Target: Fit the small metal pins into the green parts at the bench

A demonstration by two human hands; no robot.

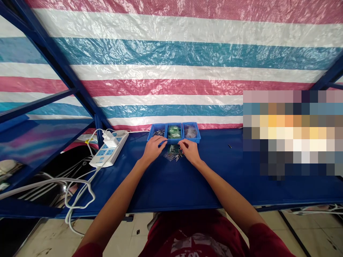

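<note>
Three blue bins (191, 140) stand side by side at the back of the blue table. The left one holds small dark and silver metal rods (159, 132), the middle one green-and-white pieces (174, 132), and the right one clear plastic bags (190, 131). My left hand (153, 147) is at the front of the left bin, thumb and fingers apart, nothing visible in it. My right hand (190, 150) is before the right bin, fingertips pinched together; what they hold, if anything, is too small to make out. Between my hands lies a loose pile of metal rods (177, 155) with a clear bag and a green piece.
A white power strip (107, 153) with a plugged-in adapter (109, 140) lies to the left, its white cables (80, 200) looping over the table edge. One small dark piece (229, 146) lies to the right. A striped plastic sheet (171, 71) hangs behind; the far right is pixelated.
</note>
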